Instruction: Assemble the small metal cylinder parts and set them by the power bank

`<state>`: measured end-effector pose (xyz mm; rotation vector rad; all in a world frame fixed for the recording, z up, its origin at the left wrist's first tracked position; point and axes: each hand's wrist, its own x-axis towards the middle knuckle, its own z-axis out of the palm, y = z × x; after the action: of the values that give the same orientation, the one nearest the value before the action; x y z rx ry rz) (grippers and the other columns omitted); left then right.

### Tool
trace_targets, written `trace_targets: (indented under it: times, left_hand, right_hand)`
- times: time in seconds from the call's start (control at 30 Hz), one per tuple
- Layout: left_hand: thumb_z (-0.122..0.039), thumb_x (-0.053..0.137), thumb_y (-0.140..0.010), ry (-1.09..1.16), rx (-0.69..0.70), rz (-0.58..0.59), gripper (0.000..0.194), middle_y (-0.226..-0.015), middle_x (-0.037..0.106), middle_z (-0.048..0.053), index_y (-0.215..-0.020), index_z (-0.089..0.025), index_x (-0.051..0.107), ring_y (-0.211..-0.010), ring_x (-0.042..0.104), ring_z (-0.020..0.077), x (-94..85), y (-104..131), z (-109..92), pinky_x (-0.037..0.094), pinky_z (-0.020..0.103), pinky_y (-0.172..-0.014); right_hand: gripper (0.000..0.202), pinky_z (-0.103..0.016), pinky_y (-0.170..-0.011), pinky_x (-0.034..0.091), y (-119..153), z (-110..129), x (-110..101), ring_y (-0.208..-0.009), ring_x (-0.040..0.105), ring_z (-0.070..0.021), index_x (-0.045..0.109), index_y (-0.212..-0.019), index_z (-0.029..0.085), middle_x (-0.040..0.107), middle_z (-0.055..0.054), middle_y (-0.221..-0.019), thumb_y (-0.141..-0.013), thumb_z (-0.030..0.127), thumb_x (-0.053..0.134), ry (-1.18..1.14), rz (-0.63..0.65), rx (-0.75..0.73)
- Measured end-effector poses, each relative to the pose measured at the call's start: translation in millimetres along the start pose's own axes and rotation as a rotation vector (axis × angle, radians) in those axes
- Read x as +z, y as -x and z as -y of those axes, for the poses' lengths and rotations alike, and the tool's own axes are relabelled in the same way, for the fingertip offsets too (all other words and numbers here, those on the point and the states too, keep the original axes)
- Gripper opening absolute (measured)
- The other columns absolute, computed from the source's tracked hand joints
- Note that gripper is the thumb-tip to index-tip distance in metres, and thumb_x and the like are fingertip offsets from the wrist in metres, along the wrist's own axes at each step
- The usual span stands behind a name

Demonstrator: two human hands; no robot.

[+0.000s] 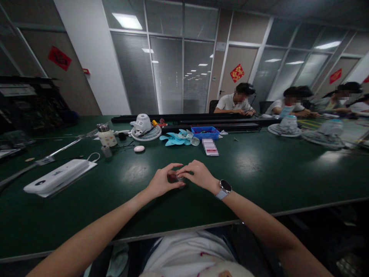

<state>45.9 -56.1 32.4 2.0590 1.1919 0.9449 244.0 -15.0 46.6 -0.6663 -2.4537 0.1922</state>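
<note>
- Landmark: the blue tray (206,135), which stands on the green counter (250,181); all places are given from it.
- Work in hand: a small grey piece (180,178), on my side of the blue tray and a little to its left. Its lower end lies near the counter; I cannot tell whether it touches.
- My left hand (161,184): thumb and forefinger spread wide around the piece. I cannot tell whether the other fingers grip it.
- My right hand (201,175): fingers drawn narrow, their tips on the top of the piece, apparently pinching it.
- Done: the piece is between my hands, and both are engaged.
- Left: release; I judge the handling to be midway, as the piece is not yet let go.
- Untouched: light-blue fan blades (176,139), just left of the blue tray; a white fan unit (143,124), farther left, separate from these blades.
</note>
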Motion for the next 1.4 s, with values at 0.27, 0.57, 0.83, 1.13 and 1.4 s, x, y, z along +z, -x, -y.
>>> trace_targets:
  times: [0.27,0.57,0.83,1.13,1.4]
  left_hand:
    - [-0.045,0.074,-0.071,0.003,-0.012,0.008,0.069,-0.094,0.073,0.006,-0.13,-0.02,0.049,-0.084,0.069,0.0233,0.2,-0.4,1.8,0.053,0.033,-0.076]
    - [-0.045,0.074,-0.07,-0.002,-0.017,-0.004,0.067,-0.096,0.073,0.007,-0.127,-0.02,0.05,-0.083,0.069,0.0229,1.3,-0.4,1.6,0.053,0.031,-0.072]
    - [-0.046,0.073,-0.071,-0.044,-0.026,-0.02,0.067,-0.1,0.072,0.008,-0.129,-0.021,0.05,-0.084,0.069,0.0227,2.1,0.9,-2.6,0.054,0.033,-0.075]
    - [-0.046,0.07,-0.076,-0.105,0.032,-0.001,0.055,-0.101,0.071,0.005,-0.124,-0.023,0.058,-0.086,0.067,0.0206,1.3,1.9,-3.4,0.053,0.031,-0.079]
    - [-0.046,0.067,-0.078,-0.162,0.043,0.004,0.044,-0.104,0.07,0.004,-0.115,-0.022,0.066,-0.085,0.066,0.0194,1.2,2.1,-3.9,0.052,0.028,-0.077]
  right_hand:
    - [0.019,-0.029,-0.076,0.038,3.2,5.0,-7.0,-0.078,0.061,-0.015,0.073,-0.103,0.027,0.074,-0.001,-0.09,-0.089,0.023,0.061,-0.007,0.014,0.034]
    - [0.03,-0.027,-0.073,0.041,0.2,11.5,-6.4,-0.066,0.061,-0.0116,0.065,-0.117,0.026,0.075,-0.001,-0.096,-0.087,0.022,0.062,-0.217,-0.105,0.153]
    - [0.031,-0.028,-0.074,0.05,17.5,-31.2,-18.8,-0.082,0.071,-0.0168,0.065,-0.114,0.021,0.076,-0.004,-0.091,-0.083,0.022,0.066,-0.353,-0.009,0.298]
    - [0.033,-0.022,-0.066,0.05,26.8,-41.4,-16.1,-0.078,0.07,-0.0142,0.067,-0.113,0.016,0.075,-0.008,-0.096,-0.08,0.021,0.067,-0.464,0.249,0.282]
    - [0.032,-0.021,-0.057,0.041,27.8,-38.8,-17.1,-0.059,0.054,-0.0087,0.069,-0.112,0.022,0.074,-0.003,-0.098,-0.083,0.032,0.065,-0.324,0.232,0.202]
